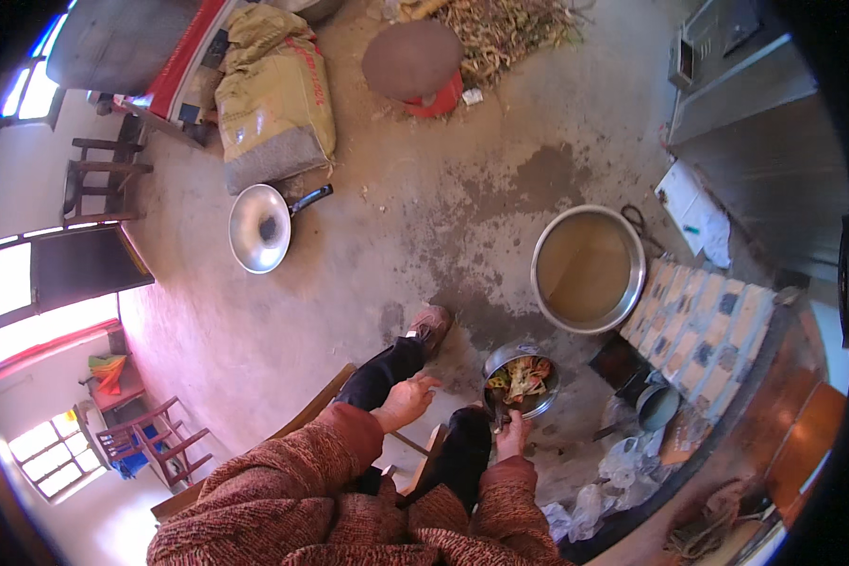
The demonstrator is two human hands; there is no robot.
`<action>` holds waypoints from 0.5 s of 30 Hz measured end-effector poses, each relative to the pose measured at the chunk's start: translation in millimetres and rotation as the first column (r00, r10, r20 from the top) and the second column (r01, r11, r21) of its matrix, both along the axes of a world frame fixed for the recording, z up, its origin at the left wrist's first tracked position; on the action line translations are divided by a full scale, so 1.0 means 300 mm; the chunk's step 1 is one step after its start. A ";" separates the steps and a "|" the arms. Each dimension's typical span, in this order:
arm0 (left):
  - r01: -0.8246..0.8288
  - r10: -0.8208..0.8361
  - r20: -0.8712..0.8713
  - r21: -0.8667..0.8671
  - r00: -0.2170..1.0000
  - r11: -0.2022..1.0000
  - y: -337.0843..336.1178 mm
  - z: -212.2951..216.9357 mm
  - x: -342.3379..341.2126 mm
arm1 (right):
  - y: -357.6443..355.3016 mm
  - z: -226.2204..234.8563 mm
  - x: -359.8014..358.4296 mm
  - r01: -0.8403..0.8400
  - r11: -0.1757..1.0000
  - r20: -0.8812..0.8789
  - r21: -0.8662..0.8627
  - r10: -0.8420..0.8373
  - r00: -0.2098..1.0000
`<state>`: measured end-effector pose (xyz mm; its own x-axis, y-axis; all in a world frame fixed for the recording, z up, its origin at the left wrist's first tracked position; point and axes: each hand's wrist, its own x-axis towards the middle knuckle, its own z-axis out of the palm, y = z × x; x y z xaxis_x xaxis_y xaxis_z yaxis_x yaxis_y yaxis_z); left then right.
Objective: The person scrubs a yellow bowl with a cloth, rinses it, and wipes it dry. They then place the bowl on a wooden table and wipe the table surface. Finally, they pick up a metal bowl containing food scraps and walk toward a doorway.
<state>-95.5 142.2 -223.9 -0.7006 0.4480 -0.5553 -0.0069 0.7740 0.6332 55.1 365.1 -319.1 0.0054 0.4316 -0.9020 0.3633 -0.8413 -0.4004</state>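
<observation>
My left hand [407,402] is over my left knee, its fingers loosely bent and apart, with nothing visible in them. Beside my right knee, my right hand [512,437] is closed at the near edge of a round metal bowl [546,407]. Something dark and narrow shows by its fingers, too small to make out. Inside the bowl lie wilted, yellow-green and reddish vegetable scraps [524,376]. Just beyond stands a wide metal basin [538,283] full of murky brownish water [585,264].
A wok [248,226] lies on the floor to the left, below a yellow sack [274,113]. Farther off are a round-topped stool [413,58] and dry stalks [509,33]. At right are a brick ledge [698,316], a small saucepan [658,408] and plastic bags [623,467].
</observation>
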 end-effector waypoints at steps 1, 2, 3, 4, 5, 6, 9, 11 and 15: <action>-0.021 0.022 -0.019 0.054 1.000 0.998 -0.016 0.049 -0.025 | -0.010 0.049 -0.020 0.039 0.999 -0.166 0.032 -0.033 0.986; -0.046 0.050 -0.040 0.104 0.998 0.993 -0.033 0.098 -0.051 | -0.005 0.149 -0.072 -0.011 0.998 -0.138 0.066 0.020 0.990; -0.054 0.069 -0.128 0.115 0.989 0.992 -0.060 0.149 -0.088 | 0.000 0.154 -0.036 -0.187 0.973 -0.186 0.133 0.210 0.960; -0.106 0.113 -0.122 0.064 0.986 0.992 -0.087 0.221 -0.126 | 0.010 0.189 -0.045 -0.245 0.960 -0.224 0.133 0.270 0.936; -0.151 0.157 -0.152 0.052 0.976 0.987 -0.130 0.279 -0.171 | 0.014 0.234 -0.076 -0.294 0.946 -0.268 0.139 0.322 0.908; -0.199 0.203 -0.179 0.042 0.963 0.979 -0.181 0.339 -0.215 | 0.021 0.264 -0.125 -0.239 0.969 -0.312 0.064 0.247 0.917; -0.300 0.243 -0.295 -0.166 0.924 0.939 -0.360 0.563 -0.340 | 0.026 0.363 -0.218 -0.420 0.907 -0.369 0.026 0.399 0.840; -0.401 0.286 -0.418 -0.218 0.862 0.890 -0.483 0.739 -0.378 | 0.020 0.438 -0.271 -0.250 0.962 -0.306 -0.108 0.207 0.929; -0.608 0.362 -0.651 -0.195 0.667 0.770 -0.738 1.048 -0.378 | -0.023 0.694 -0.483 -0.368 0.924 -0.369 -0.103 0.308 0.877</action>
<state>-209.1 -79.1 90.5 -0.9789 -0.2008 -0.0392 -0.2027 0.9259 0.3187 -89.7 358.3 -110.9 -0.4333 0.1965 -0.8796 0.5041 -0.7562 -0.4172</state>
